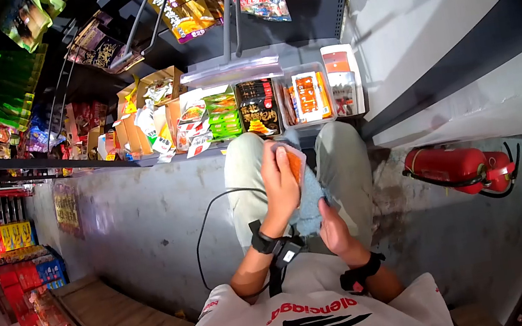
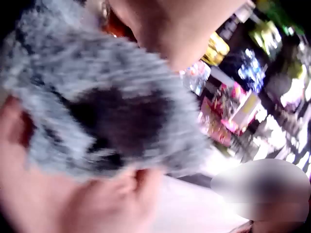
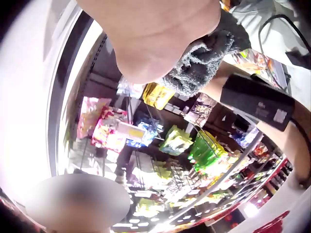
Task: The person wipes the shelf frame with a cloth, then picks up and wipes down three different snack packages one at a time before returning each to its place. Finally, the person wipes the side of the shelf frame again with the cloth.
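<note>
In the head view, the left hand (image 1: 281,183) pinches a small clear packet with orange contents (image 1: 297,163), thumb across its face, above the lap. A fluffy grey-blue cloth (image 1: 311,206) lies against the packet's underside and hangs below it. The right hand (image 1: 338,229) grips the cloth's lower right edge, its thumb pointing up. The left wrist view is blurred; the cloth (image 2: 112,58) bunches between both hands, with a dark patch on it and a bit of orange behind. In the right wrist view, the right palm (image 3: 155,43) partly covers the cloth (image 3: 199,63).
Ahead of the knees is a low shelf with clear bins (image 1: 311,115) and cardboard boxes (image 1: 131,128) of snacks. Metal hooks with hanging bags stand above. Red fire extinguishers (image 1: 447,165) lie at right. A black cable (image 1: 201,239) loops beside the left leg.
</note>
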Available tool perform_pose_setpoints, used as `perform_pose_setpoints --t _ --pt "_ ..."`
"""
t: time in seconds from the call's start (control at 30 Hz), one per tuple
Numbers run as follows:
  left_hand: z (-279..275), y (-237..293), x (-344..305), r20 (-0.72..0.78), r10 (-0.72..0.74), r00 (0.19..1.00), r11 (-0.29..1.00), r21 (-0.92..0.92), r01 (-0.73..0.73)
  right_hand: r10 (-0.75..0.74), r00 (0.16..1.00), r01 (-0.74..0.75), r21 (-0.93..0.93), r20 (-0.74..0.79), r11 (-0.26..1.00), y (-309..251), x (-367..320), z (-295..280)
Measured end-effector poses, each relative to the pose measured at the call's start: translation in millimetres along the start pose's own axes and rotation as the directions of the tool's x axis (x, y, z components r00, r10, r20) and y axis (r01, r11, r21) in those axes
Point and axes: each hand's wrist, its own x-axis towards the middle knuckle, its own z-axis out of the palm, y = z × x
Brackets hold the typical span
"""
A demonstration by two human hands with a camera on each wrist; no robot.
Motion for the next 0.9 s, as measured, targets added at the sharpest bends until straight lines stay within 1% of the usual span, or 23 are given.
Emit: perform_pose_setpoints --t 0.03,0.07,0.1,0.13,0.17,0.23,0.27,0.3,0.33,0.37,0.4,0.43,0.47,0.5,0.53,0.57,0.63,0.67,0.7,0.77,0.8,0.83,0.9 --pt "3.9 -3.3 0.7 0.004 0.005 1.000 1.000 -0.005 -0.005 0.009 0.997 -0.011 0.023 0.078 1.000 -3.5 0.3 2.4" --pt "9.1 -8.7 -5.8 0.062 -0.003 0.998 0.999 -0.038 0.006 0.010 0.997 -0.011 0.021 0.070 1.000 -3.9 4.1 -3.5" --pt "14.0 -11.3 -15.5 0.120 -0.015 0.993 0.997 -0.067 0.023 0.038 0.999 -0.040 0.096 0.022 0.995 -2.6 11.3 -12.9" --pt "21.6 -3.0 -24.2 0.108 0.059 0.992 0.997 -0.054 -0.053 0.064 0.998 -0.059 0.172 -0.020 0.983 -2.0 16.1 -16.6" --pt "25.8 4.9 -26.8 0.110 0.055 0.992 0.996 -0.078 -0.046 0.059 0.998 -0.055 0.173 -0.017 0.983 -1.3 18.3 -15.7" --pt "26.1 6.0 -16.7 0.152 0.024 0.988 0.994 -0.108 -0.007 -0.024 0.991 0.047 0.171 -0.135 0.984 0.2 20.8 -8.4" --pt "27.0 5.9 -11.9 0.124 -0.014 0.992 0.972 -0.233 0.043 -0.002 0.981 0.023 0.102 -0.195 0.995 12.0 19.1 -17.5" --pt "29.7 5.6 -4.5 0.101 -0.055 0.993 0.930 -0.357 0.088 -0.004 0.980 0.025 0.103 -0.197 0.994 15.0 15.9 -23.7" --pt "32.9 0.2 10.4 -0.027 0.066 0.997 0.944 -0.322 -0.071 -0.021 0.994 0.018 -0.030 -0.112 0.999 15.2 12.2 -30.2" --pt "31.7 -13.4 27.7 -0.060 0.116 0.991 0.940 -0.315 -0.129 -0.029 0.999 0.024 -0.163 -0.026 0.986 12.2 9.8 -36.8" --pt "24.3 -12.8 43.3 -0.074 0.010 0.997 0.973 -0.229 -0.026 0.020 0.995 -0.054 -0.345 -0.101 0.937 4.1 9.8 -45.4" --pt "20.2 -35.0 66.3 -0.079 -0.063 0.995 0.970 -0.239 0.043 0.011 0.995 -0.045 -0.346 -0.101 0.937 -3.9 12.4 -55.9" --pt "18.0 -56.7 92.4 -0.096 0.085 0.992 0.977 -0.188 -0.102 0.135 0.986 -0.153 -0.214 -0.098 0.965 -10.9 16.6 -67.3" --pt "17.2 -54.5 111.6 -0.076 0.118 0.990 0.988 -0.086 -0.125 0.257 0.963 -0.263 -0.080 -0.076 0.961 -14.5 19.6 -77.7" --pt "17.0 -64.3 130.2 -0.038 0.177 0.983 0.981 0.082 -0.174 0.224 0.965 -0.222 0.032 -0.134 0.975 -8.4 25.1 -90.7" --pt "18.2 -73.9 146.2 0.009 0.230 0.973 0.943 0.246 -0.226 0.218 0.967 -0.215 0.032 -0.131 0.976 -6.0 30.2 -100.9" --pt "23.7 -70.4 167.1 0.121 0.264 0.957 0.844 0.451 -0.290 0.162 0.967 -0.101 0.285 -0.197 0.953 -2.8 40.7 -120.3" --pt "32.2 -73.3 175.7 0.111 0.255 0.961 0.835 0.475 -0.277 0.162 0.977 -0.095 0.406 -0.135 0.909 1.1 45.5 -129.9" --pt "40.4 -55.2 177.6 0.121 0.079 0.989 0.861 0.493 -0.129 0.158 0.979 -0.092 0.409 -0.131 0.908 -0.7 46.8 -131.5" --pt "57.7 -96.7 201.9 0.176 0.174 0.969 0.711 0.658 -0.247 0.143 0.983 -0.057 0.548 -0.115 0.835 -7.0 49.8 -129.3" --pt "65.8 -104.2 209.5 0.229 0.140 0.963 0.632 0.728 -0.265 0.136 0.984 -0.052 0.550 -0.114 0.834 -8.1 49.4 -128.5" --pt "71.9 -110.0 216.6 0.289 0.089 0.953 0.608 0.743 -0.281 0.133 0.986 -0.051 0.577 -0.100 0.815 -9.1 47.9 -128.3" --pt "81.0 -124.3 227.3 0.326 0.079 0.942 0.578 0.755 -0.310 0.112 0.989 -0.033 0.598 -0.095 0.801 -15.0 45.6 -126.4"
